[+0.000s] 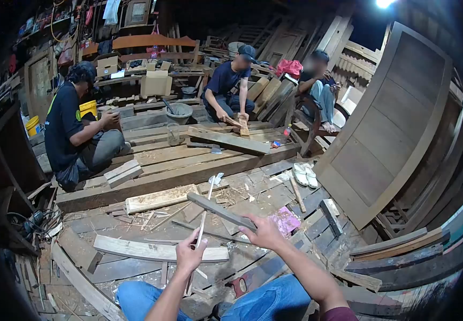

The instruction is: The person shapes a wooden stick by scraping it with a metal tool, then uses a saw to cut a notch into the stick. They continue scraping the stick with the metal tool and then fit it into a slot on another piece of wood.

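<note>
Between the fingers of my left hand [190, 251] is a thin pale wooden strip [203, 220], held nearly upright with its top end pointing away from me. My right hand [263, 232] grips the near end of a grey-brown wooden bar [218, 208], which slants up to the left and passes across the strip. Below my left hand, a curved pale board [159, 249] lies on the floor. A handsaw [253, 278] with a reddish handle rests in front of my right knee.
Three people sit beyond: one at left [73, 123], one in the middle working wood [228, 91], one at right [319, 88]. A thick beam [178, 182] crosses ahead. A large panelled door [386, 128] leans at right. Pale shoes [305, 175] and wood scraps lie on the floor.
</note>
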`<move>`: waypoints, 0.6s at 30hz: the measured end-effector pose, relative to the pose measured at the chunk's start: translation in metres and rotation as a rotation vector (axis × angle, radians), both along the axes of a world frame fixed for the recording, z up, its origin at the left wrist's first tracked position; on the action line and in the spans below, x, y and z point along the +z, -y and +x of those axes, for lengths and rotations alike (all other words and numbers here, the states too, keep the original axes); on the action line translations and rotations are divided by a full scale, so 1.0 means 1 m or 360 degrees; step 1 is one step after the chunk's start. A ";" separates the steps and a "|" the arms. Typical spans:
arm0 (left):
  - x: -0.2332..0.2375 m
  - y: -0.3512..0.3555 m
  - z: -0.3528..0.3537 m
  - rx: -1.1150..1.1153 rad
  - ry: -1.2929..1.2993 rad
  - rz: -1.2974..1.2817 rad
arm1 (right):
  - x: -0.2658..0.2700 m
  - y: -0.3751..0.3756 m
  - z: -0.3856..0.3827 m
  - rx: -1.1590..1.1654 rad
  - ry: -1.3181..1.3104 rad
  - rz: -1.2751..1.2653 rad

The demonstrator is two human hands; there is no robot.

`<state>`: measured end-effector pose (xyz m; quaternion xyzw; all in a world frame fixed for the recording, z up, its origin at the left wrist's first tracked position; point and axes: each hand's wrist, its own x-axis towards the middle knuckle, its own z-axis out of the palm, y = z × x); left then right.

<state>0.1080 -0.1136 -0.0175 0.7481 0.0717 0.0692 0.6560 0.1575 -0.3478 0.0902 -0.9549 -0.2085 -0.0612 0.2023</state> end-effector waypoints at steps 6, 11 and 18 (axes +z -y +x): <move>0.015 -0.002 -0.001 0.0015 0.0001 -0.0223 | -0.002 -0.006 -0.004 0.0282 0.0161 0.0176; 0.012 0.000 -0.002 -0.0028 0.0009 -0.0259 | -0.005 -0.003 -0.002 0.0078 0.0206 0.0099; 0.019 0.001 -0.006 -0.0069 -0.0013 -0.0298 | -0.004 -0.003 -0.002 0.0008 0.0190 0.0066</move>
